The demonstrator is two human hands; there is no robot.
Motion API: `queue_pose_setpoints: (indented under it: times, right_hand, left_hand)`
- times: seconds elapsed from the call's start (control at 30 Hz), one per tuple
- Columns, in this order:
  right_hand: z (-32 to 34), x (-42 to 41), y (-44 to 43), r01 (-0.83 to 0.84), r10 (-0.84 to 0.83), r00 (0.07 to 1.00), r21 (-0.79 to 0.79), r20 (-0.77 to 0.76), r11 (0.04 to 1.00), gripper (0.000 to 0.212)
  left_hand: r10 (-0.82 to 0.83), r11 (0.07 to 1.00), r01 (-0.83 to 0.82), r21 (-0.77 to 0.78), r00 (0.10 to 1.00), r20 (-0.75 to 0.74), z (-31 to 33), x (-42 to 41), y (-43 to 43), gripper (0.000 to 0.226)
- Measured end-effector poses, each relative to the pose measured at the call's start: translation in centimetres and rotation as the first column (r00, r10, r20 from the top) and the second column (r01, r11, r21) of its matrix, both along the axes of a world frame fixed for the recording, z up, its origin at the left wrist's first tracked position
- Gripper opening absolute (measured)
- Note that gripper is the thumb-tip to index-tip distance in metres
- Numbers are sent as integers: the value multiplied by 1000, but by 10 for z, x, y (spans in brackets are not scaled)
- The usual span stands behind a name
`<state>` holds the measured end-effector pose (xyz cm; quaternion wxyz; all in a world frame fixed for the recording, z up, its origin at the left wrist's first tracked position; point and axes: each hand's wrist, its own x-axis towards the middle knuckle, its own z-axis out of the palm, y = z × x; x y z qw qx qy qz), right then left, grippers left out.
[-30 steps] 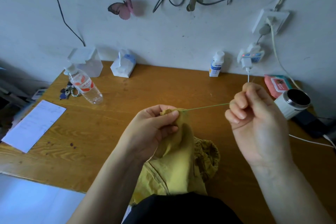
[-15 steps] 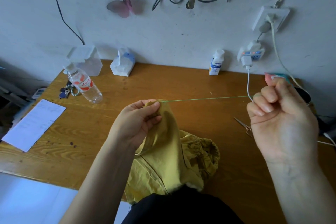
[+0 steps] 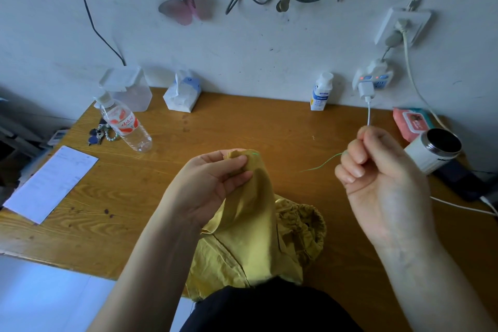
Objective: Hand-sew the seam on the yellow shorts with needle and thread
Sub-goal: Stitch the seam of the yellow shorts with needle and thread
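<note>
The yellow shorts (image 3: 256, 237) lie bunched on the wooden desk (image 3: 242, 127) in front of me, with one part lifted up. My left hand (image 3: 215, 180) pinches that lifted fold between thumb and fingers. A green stitch shows on the fold's top. My right hand (image 3: 377, 178) is closed to the right of the fold, holding the green thread (image 3: 323, 163), which now hangs slack in a curve toward the fabric. The needle itself is hidden inside my right fingers.
A water bottle (image 3: 125, 124), keys (image 3: 98, 136) and a paper sheet (image 3: 51, 183) sit at the left. Along the wall stand a clear box (image 3: 126, 89), tissue pack (image 3: 182, 94) and small white bottle (image 3: 320, 93). At the right are a metal-rimmed cup (image 3: 433, 149), wipes pack (image 3: 412, 122) and charger cable (image 3: 368, 113).
My right hand pulled the thread taut far to the right, then came back toward the fabric, so the thread has gone slack. The scissors seen half a second ago are now behind my hand.
</note>
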<state>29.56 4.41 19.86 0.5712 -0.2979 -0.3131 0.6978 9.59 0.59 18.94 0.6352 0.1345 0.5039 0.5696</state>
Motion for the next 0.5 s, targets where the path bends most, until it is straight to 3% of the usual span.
queue_pose_setpoints:
  times: [0.1,0.17,0.23,0.33,0.5]
  right_hand:
    - [-4,-9,-10,-90,51,969,149,243,985,10]
    - [-6,-14,-16,-183,-71,828,387,556,904,10]
    - [-7,-18,-19,-306,-258,635,543,728,782,11]
    - [-5,-20,-21,-387,-371,509,592,777,707,12]
    - [-2,-18,-20,-397,-379,481,582,791,710,13]
  left_hand:
    - [-45,999,45,13,999,8,6,4,-3,14]
    - [-84,996,84,28,996,14,11,7,-6,10]
    - [-126,991,125,47,992,14,15,10,-8,10]
    - [-177,982,176,73,984,12,20,13,-10,12]
    - [-187,978,187,94,982,-7,24,16,-13,13]
